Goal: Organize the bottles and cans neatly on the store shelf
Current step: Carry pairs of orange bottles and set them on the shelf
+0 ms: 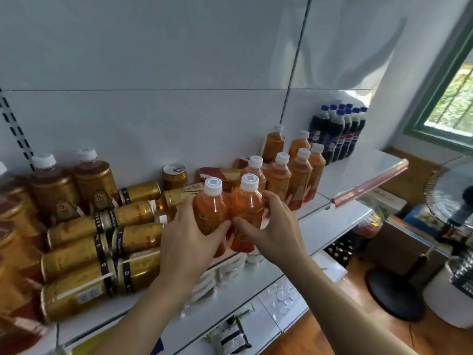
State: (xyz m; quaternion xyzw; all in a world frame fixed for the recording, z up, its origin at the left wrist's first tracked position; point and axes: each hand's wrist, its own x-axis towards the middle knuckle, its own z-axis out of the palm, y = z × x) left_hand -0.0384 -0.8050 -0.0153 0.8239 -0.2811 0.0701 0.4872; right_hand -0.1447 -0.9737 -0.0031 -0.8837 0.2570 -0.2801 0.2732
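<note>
Your left hand grips one orange bottle; right hand grips a second orange bottle, touching it, near the shelf's front edge. Keep both upright and slide them flush against the standing orange row behind.

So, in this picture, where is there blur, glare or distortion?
Head view: gold cans at the left edge are smeared; the white back panel carries soft reflections; the shelf edge bows from the wide lens; the window is bright.
</note>
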